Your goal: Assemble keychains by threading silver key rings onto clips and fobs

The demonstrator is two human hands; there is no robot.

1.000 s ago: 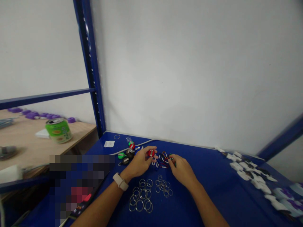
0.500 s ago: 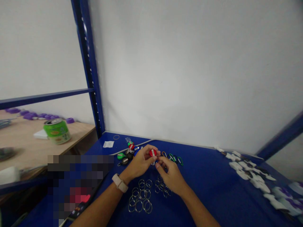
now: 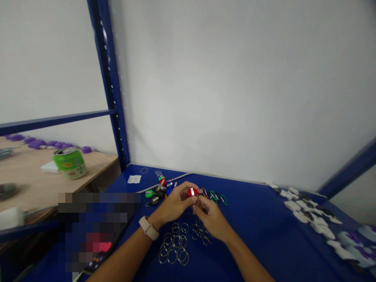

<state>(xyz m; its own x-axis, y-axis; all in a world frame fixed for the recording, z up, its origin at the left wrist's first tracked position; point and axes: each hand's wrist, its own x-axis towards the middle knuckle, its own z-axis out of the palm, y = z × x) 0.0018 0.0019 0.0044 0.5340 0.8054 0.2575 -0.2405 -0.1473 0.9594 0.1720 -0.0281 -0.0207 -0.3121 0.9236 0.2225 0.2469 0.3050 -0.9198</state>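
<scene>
The left hand (image 3: 175, 201) is closed on the red reel (image 3: 192, 192) above the table (image 3: 261, 227). The right hand (image 3: 214, 219), half curled, meets its lower edge, grip unclear. The can (image 3: 70, 163) stands upright, contents hidden.

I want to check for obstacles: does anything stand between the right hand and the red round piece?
No loose object visibly does. Only the left hand, gripping the red round piece, has its thumb at the near edge, close to the right hand.
</scene>
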